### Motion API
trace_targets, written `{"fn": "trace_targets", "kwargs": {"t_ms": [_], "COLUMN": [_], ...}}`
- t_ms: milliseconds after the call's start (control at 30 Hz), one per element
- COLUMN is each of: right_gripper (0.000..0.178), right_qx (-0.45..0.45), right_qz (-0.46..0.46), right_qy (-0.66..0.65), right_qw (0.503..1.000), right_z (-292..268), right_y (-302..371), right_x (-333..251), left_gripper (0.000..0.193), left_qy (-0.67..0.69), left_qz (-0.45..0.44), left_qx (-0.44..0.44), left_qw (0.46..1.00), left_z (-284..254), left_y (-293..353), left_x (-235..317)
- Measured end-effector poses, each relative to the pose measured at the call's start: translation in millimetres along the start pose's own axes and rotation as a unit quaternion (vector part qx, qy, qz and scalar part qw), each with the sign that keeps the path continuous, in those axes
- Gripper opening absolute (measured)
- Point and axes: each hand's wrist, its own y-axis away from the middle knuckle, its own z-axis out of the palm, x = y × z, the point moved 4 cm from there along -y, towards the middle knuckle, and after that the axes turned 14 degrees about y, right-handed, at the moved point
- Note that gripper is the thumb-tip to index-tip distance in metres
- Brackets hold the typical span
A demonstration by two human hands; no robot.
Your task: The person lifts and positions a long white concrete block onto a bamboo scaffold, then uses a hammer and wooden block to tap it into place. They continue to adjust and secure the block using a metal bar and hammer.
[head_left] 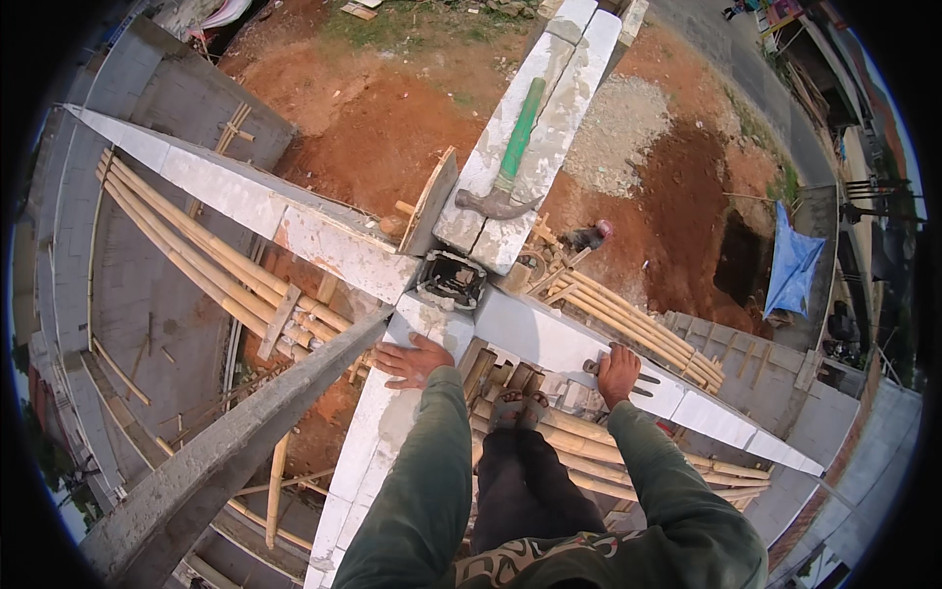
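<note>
My left hand (414,361) lies flat, fingers spread, on top of the pale block wall (376,432) beside the open column hole (451,281). My right hand (618,374) is closed over a claw hammer (644,384) on top of the right-hand wall. Its round face and forked claw stick out on either side of the fingers; its handle is hidden. Another claw hammer (514,157), with a green handle, lies on the far wall beyond the hole, its head toward me.
My feet stand on bamboo poles (579,447) between the walls. A long grey beam (235,461) slants up from the lower left to the column. An upright board (430,203) stands by the hole. More bamboo (206,265) lies left; red soil (373,128) is far below.
</note>
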Motion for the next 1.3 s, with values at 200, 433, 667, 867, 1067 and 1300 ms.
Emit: {"fn": "trace_targets", "kwargs": {"t_ms": [200,433,667,867,1067,1300], "right_gripper": [0.058,0.112,0.133,0.130,0.128,0.125], "right_qx": [0.000,0.041,-0.141,-0.159,-0.153,-0.150], "right_qz": [0.147,0.177,0.308,0.311,0.310,0.310], "right_qy": [-0.139,-0.453,-0.257,-0.222,-0.224,-0.223], "right_qw": [0.979,0.873,0.905,0.910,0.911,0.912], "right_z": [-20.7,-96.7,-131.1,-124.9,-122.8,-131.4], "right_y": [-48.3,-291.3,-346.4,-351.4,-349.3,-346.2], "right_x": [-24.8,-180.2,-259.3,-261.3,-260.2,-261.1], "left_gripper": [0.071,0.071,0.072,0.073,0.075,0.079], "left_qy": [0.019,-0.018,-0.030,-0.028,-0.023,-0.021], "left_qz": [0.015,0.000,-0.010,0.018,0.004,0.018], "left_qx": [0.040,0.010,-0.027,0.005,-0.018,0.039], "left_qw": [0.999,1.000,0.999,0.999,1.000,0.999], "left_z": [2.6,2.0,-4.2,-6.2,-1.8,7.4], "left_y": [-0.3,-1.3,-1.7,1.0,0.3,-1.4], "left_x": [-1.7,-0.7,3.2,5.5,3.3,-5.7]}}
